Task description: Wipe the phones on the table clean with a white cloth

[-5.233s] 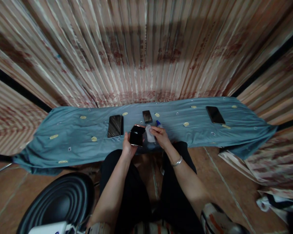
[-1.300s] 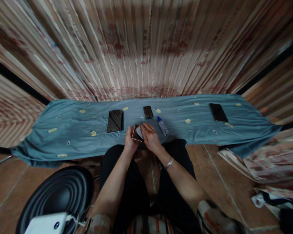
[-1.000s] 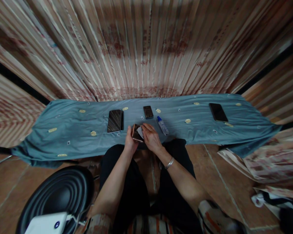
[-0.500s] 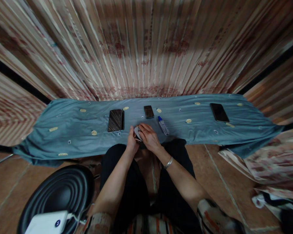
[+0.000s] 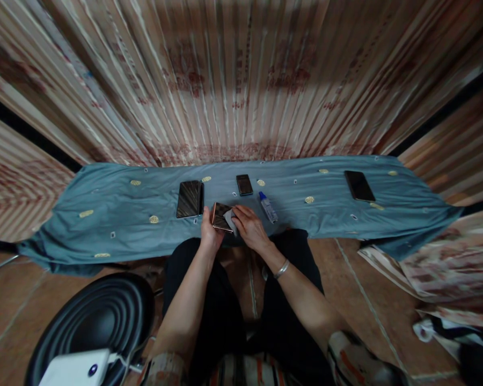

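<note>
Over the near edge of the cloth-covered table, my left hand (image 5: 211,234) grips a smartphone (image 5: 220,215) with a dark, reflective face and a copper-coloured rim. A grey cloth (image 5: 231,220) is pinched in my right hand (image 5: 249,228) and lies against the phone's right part. Just right of my hands is a small clear bottle with a blue cap (image 5: 268,208). Beyond them lies a small dark square device (image 5: 244,185). A larger dark tablet-like device (image 5: 189,199) rests to the left of my left hand.
Another black phone (image 5: 359,185) lies toward the right end of the blue-green tablecloth (image 5: 290,182). Curtains (image 5: 241,80) hang behind the table. At the lower left, a white power bank (image 5: 75,368) with a cable sits on a black round stool (image 5: 92,321).
My hands have moved apart, the left one slightly leftward with the phone. The cloth has slid to the phone's right side, and more of the dark face shows.
</note>
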### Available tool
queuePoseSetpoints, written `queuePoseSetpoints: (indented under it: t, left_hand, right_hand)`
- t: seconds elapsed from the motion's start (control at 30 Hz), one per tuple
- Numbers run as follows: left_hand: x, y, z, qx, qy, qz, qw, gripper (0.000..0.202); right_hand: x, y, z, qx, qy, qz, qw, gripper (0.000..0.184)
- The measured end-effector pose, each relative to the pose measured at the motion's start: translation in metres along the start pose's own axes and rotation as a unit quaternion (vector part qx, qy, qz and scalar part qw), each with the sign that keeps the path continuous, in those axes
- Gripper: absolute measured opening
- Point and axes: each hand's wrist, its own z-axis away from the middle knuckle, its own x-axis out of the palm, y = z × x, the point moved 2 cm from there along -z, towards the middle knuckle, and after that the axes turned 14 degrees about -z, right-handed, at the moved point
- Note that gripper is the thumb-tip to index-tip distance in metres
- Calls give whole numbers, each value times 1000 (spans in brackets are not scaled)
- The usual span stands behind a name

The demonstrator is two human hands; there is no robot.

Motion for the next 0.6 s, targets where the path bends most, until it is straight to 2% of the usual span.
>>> queuePoseSetpoints:
  t: [0.27,0.43,0.6]
  left_hand:
    - [11,-12,5,-14,-16,-6,1000,37]
    - [13,-17,7,-48,5,-15,999,35]
    - [10,-16,6,-42,18,-19,999,35]
  right_hand:
    - [7,-7,-5,13,3,6,1000,42]
    - [9,-14,-8,-1,-6,-12,1000,43]
    - [11,-15,-8,-5,-20,-20,1000,43]
